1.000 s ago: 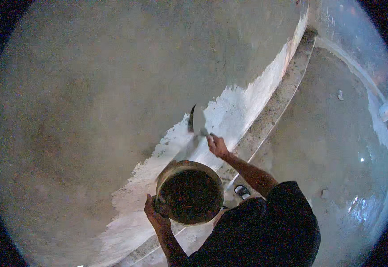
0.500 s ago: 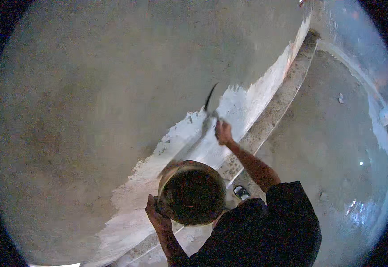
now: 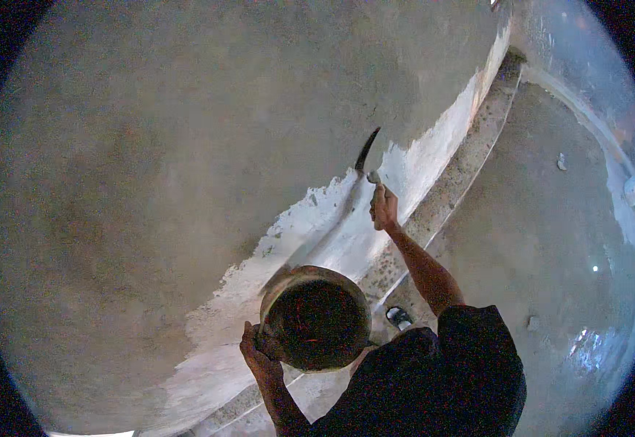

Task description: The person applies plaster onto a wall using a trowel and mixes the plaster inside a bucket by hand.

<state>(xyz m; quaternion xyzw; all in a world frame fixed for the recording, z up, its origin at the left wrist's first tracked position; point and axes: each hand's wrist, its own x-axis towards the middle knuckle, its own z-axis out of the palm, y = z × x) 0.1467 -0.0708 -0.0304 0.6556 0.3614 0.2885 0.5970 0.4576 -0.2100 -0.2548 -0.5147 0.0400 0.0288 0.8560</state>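
My left hand (image 3: 261, 357) grips the left rim of a round bucket (image 3: 361, 309) with a light edge. The bucket's inside is dark, so its contents cannot be made out. Stretched forward, my right hand (image 3: 384, 208) is closed around a small hand tool (image 3: 373, 177) whose grey end sticks out past the fingers; its exact kind is unclear. Just beyond it is a dark, curved, pointed shape (image 3: 367, 149), either part of the tool or a shadow. Behind both hands runs an irregular white coating (image 3: 317, 211) along the lower part of a grey wall (image 3: 164, 160).
A speckled concrete ledge (image 3: 470, 149) follows the wall's foot diagonally. To the right lies a grey floor (image 3: 507, 211) with small bits of debris (image 3: 561, 162) and a shiny patch (image 3: 589, 349). My shoe (image 3: 398, 317) shows beside the ledge.
My right hand has moved slightly up and right with the tool, and the dark curved shape has shifted the same way. My left hand and the bucket stay nearly in place.
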